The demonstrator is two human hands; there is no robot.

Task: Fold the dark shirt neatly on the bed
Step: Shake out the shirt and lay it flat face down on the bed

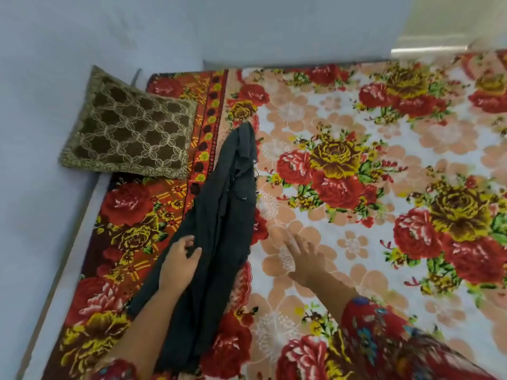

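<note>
dark shirt (219, 229) lies bunched on the floral bed (384, 127), just right of the brown cushion (129, 127). left hand (179, 263) grips its cloth, likely to spread it; right hand (304, 256), farther right, fingers spread, empty.

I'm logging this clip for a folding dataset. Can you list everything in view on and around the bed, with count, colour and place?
dark shirt: one, black-grey, bunched into a long strip lying diagonally on the left part of the blanket
blanket: one, white and peach with red and yellow roses and a red border at left, covering the bed
cushion: one, brown with a gold lattice, far left corner of the bed, against the wall
wall: pale blue-grey, behind and left of the bed
sleeves: two, red patterned, bottom edge
left hand: gripping a fold near the shirt's middle
right hand: fingers spread, blurred, over the blanket right of the shirt
</note>
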